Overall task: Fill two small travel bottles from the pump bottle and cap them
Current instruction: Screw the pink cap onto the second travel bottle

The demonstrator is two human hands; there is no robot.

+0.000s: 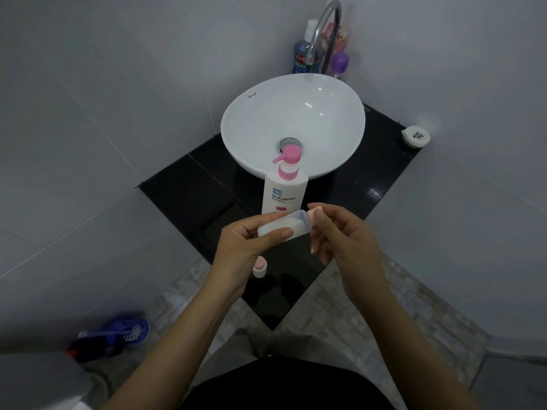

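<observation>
A small clear travel bottle [285, 225] with white liquid inside lies tilted sideways in my left hand [245, 244], above the black counter. My right hand [343, 232] pinches the pale pink cap [313, 215] at the bottle's right end. The white pump bottle [284, 190] with a pink pump head stands upright just behind my hands, in front of the basin. A second small travel bottle [260, 267] with a pink cap stands on the counter below my left hand, partly hidden by it.
A white bowl basin [254, 113] sits on the black corner counter [183, 190], with a chrome tap [321, 31] and several toiletry bottles [302, 57] behind. A round white container [416, 137] rests at the counter's right. A blue toilet brush [118, 335] lies on the floor, lower left.
</observation>
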